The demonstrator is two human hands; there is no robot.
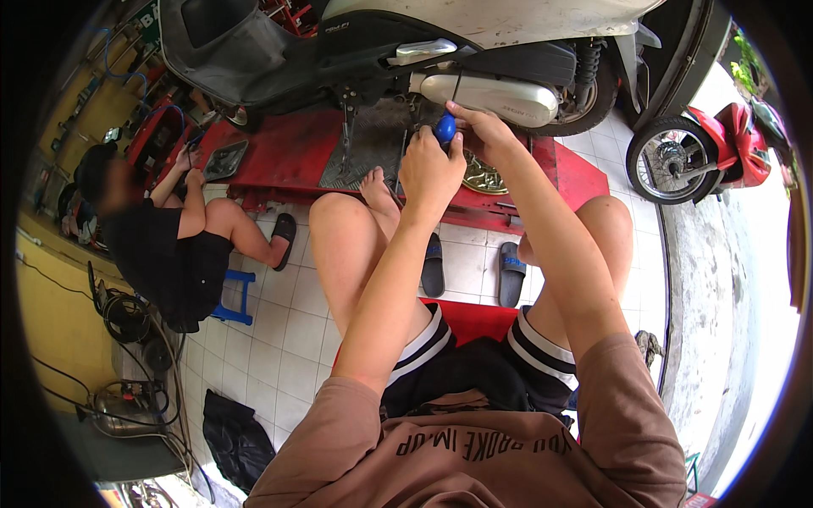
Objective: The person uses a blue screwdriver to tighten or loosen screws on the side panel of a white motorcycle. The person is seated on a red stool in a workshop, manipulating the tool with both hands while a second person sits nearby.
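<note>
A screwdriver [445,129] with a rounded blue handle and a thin dark shaft is between my hands, its shaft pointing up toward the scooter's side. My left hand [430,169] is closed around the handle from below. My right hand [484,135] is closed on it from the right, fingertips at the top of the handle. Just beyond is the scooter's pale engine side cover [491,100], close to the shaft; I cannot tell whether the tip touches anything. A round brass-coloured dish or part [484,179] shows partly behind my right wrist.
The scooter [356,63] stands on a red lift platform [567,169]. At left a co-worker [157,212] sits on a blue stool [237,298], near a metal tray [227,159]. Two slippers [511,275] lie on the tiles. A red motorbike [707,157] stands at right.
</note>
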